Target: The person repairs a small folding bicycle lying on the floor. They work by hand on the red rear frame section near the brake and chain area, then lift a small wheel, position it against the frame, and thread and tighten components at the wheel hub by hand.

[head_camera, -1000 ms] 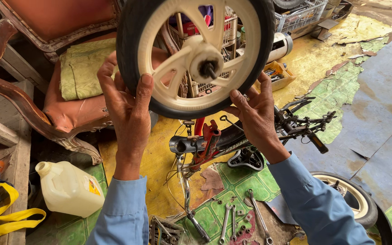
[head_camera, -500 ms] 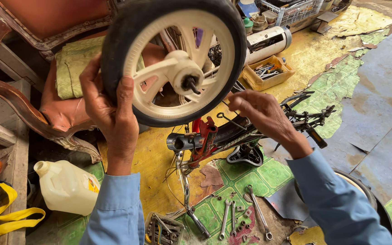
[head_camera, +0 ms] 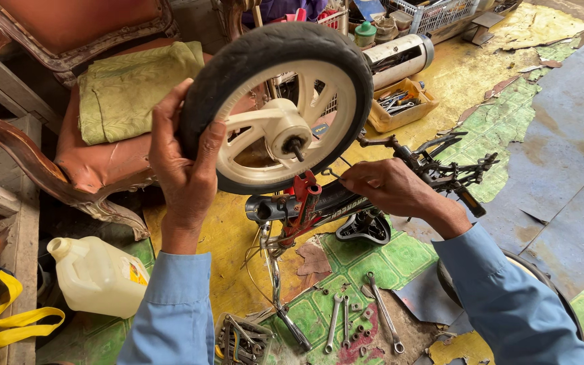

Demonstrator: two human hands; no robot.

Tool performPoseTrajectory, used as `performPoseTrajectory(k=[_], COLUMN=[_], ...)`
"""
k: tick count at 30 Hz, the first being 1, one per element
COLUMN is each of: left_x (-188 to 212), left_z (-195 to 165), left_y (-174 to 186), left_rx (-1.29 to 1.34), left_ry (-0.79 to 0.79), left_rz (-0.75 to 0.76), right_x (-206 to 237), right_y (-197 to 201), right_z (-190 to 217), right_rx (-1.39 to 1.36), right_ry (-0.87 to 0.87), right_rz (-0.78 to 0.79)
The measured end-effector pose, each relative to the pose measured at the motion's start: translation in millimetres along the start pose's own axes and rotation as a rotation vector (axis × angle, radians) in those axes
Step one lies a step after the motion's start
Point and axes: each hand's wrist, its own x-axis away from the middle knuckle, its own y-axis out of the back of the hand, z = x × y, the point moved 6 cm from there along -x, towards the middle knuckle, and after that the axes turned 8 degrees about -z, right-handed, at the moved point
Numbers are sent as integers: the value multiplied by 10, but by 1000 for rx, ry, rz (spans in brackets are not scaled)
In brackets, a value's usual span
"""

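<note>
The left hand [head_camera: 185,169] grips one small wheel [head_camera: 280,107] at its nine o'clock rim. The right hand [head_camera: 385,186], at four o'clock, seems pinched shut near the bicycle frame [head_camera: 319,203]; four or so wrenches [head_camera: 363,318] lie below.

The wheel [head_camera: 275,108] has a matt black rubber tyre, lightly dusty, around a smooth cream plastic rim and spokes with a dark metal axle stub at the hub. The left hand [head_camera: 184,169] grips the rubber at about 8 o'clock of the wheel. At 5 o'clock of it, the bicycle frame [head_camera: 332,203] is glossy black painted metal with a red painted fork. The wrenches [head_camera: 359,318] at 6 o'clock are dull grey steel. The jug [head_camera: 99,274] at 8 o'clock is translucent, smooth whitish plastic. The chair [head_camera: 82,101] at 10 o'clock pairs carved varnished wood with worn reddish leather-like upholstery and a rough green cloth [head_camera: 133,84]. Both sleeves [head_camera: 508,304] are soft blue woven cloth.
</note>
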Motion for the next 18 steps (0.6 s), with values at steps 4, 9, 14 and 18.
performPoseTrajectory(k=[4, 9, 14, 18], left_x=[40, 78, 92, 104], left_z=[45, 136, 242, 333], left_y=[-37, -65, -95, -76], left_rx=[55, 78, 154, 150], left_ry=[22, 56, 86, 94], left_rz=[44, 88, 130, 138], right_x=[0, -60, -114, -127], right_y=[39, 80, 19, -6], right_z=[-108, -158, -152, -150], right_rx=[-163, -447, -503, -477], right_ry=[-134, -202, -248, -254], right_rz=[-49, -164, -251, -254])
